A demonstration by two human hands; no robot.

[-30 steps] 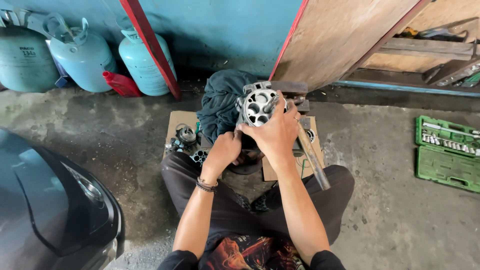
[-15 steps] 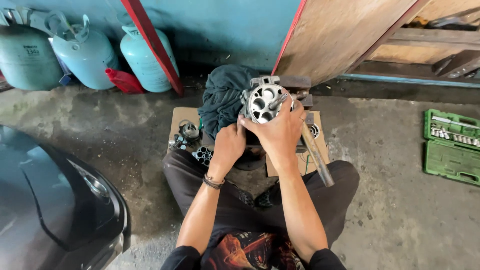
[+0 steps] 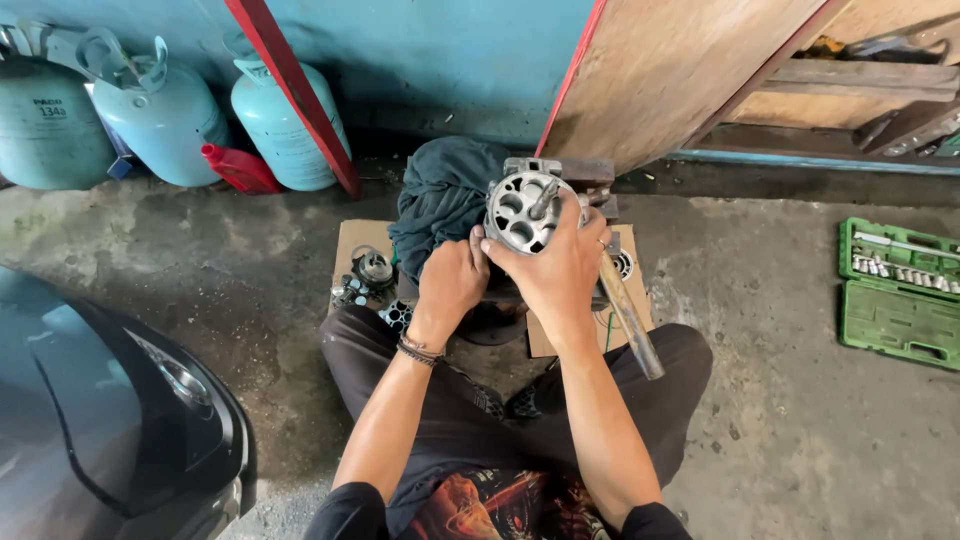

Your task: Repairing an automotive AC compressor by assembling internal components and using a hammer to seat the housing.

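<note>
I sit on the concrete floor with a round metal cylinder block (image 3: 522,210) in front of me; it has several bores and a centre shaft. My right hand (image 3: 557,268) wraps around its lower right side and grips it. My left hand (image 3: 452,279) presses against its lower left edge, beside a dark teal cloth (image 3: 440,195). The block sits over a metal vise (image 3: 570,175), whose long handle bar (image 3: 630,318) slants down to the right past my right wrist.
Small metal parts (image 3: 370,275) lie on a cardboard sheet (image 3: 350,245) at my left. Three pale blue gas cylinders (image 3: 160,110) and a red can (image 3: 240,168) stand by the wall. An open green socket set (image 3: 900,290) lies right. A dark car bumper (image 3: 110,420) is lower left.
The view has shifted slightly; both hands stay on the round metal block, with my left hand pressed a little closer to it.
</note>
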